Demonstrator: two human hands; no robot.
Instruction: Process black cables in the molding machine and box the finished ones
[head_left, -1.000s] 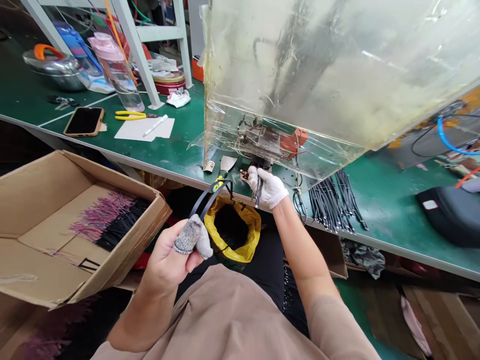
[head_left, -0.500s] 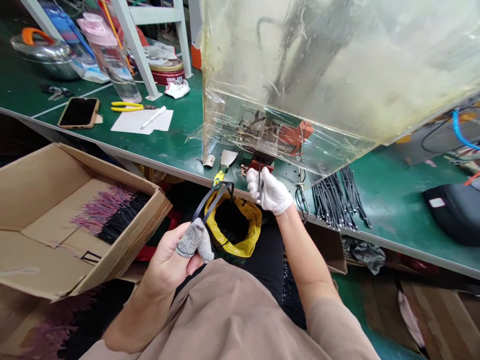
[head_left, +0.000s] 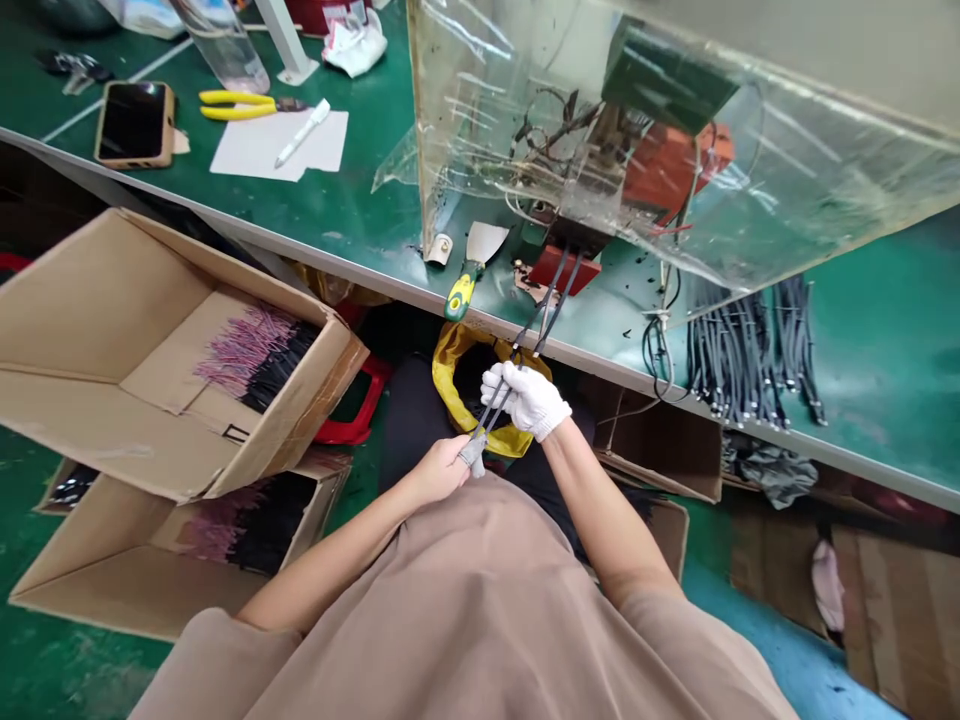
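Two thin black cables [head_left: 551, 315] run from the red block [head_left: 576, 272] at the machine's mouth down towards my lap. My left hand [head_left: 444, 467], with grey cloth covers on its fingertips, is closed on their lower ends. A little higher, my right hand [head_left: 531, 402] in a white glove is wrapped around the same cables, close beside the left. Small shiny bits show on the cables just above the glove. Below my hands hangs an open yellow bag [head_left: 446, 375]. A scraper [head_left: 463, 290] with a yellow-green handle lies left of the block.
A clear plastic cover [head_left: 465, 130] surrounds the machine. Bundled black cables [head_left: 739, 350] lie at the bench's right edge. Cardboard boxes [head_left: 97, 420] with pink-wired cables [head_left: 247, 350] stand at left. Yellow pliers [head_left: 240, 105], a pen [head_left: 302, 133] and a phone [head_left: 136, 122] lie on the bench.
My right hand has come down from the block towards my body, and my left has moved right to meet it. Both hands now grip cables stretched from the block. The view has tilted down.
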